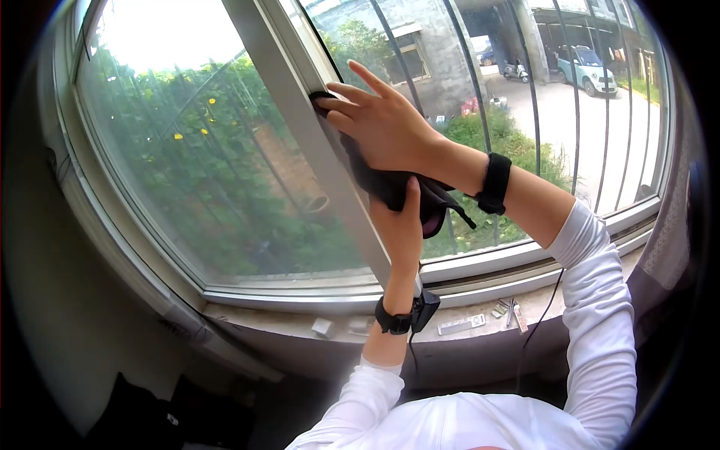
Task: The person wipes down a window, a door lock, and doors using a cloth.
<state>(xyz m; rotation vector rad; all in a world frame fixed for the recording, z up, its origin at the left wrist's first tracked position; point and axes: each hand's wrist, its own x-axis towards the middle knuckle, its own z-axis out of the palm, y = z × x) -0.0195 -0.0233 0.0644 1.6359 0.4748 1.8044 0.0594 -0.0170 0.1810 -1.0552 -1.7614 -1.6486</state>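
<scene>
A dark cloth [367, 176] lies bunched against the upright middle frame [300, 112] of a sliding window. My right hand [386, 127] presses the cloth's upper end to the frame, with its index finger and thumb side spread and its fingertips at the cloth's edge. Lower down, my left hand [399, 217] grips the bottom part of the cloth, its thumb pointing up over the fabric. A loose strip of the cloth hangs to the right, below my right wrist. Both wrists wear black straps.
Small items, among them a white block [322, 327] and a clear-and-white strip [461, 324], lie on the sill [277, 319]. A thin black cable [541, 319] crosses the sill at right. Metal bars [534, 97] stand outside the glass.
</scene>
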